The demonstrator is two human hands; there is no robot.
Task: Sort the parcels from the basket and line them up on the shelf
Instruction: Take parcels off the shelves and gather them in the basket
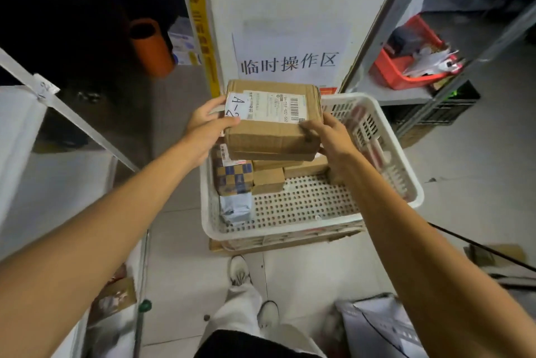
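A brown cardboard parcel [275,137] is held by both hands over the far left part of a white perforated plastic basket [406,166]. Whether it is lifted clear of the boxes beneath it cannot be told. The left hand [207,128] is wrapped round the parcel's left end, with the thumb laid across the top beside a white sticker [235,106] on which "A-2" is handwritten. The right hand [329,137] is clamped on the near right corner, its fingertips pressed onto the top face at the edge of a printed shipping label [278,106] bearing a barcode.

Inside the basket, along its left side, a blue-and-tan checkered box [233,180] and a pale blue pouch [235,208] are seen. Small plain cardboard boxes [268,180] are packed just beside the checkered box, under the held parcel. The basket is set on the tiled floor.

A pale metal shelf [20,131] is seen at the left and a second shelf [403,98] at the right, on which a red tray [388,73] of small items is kept. A paper sign [290,63] with large Chinese characters is fixed to the white wall behind the basket.
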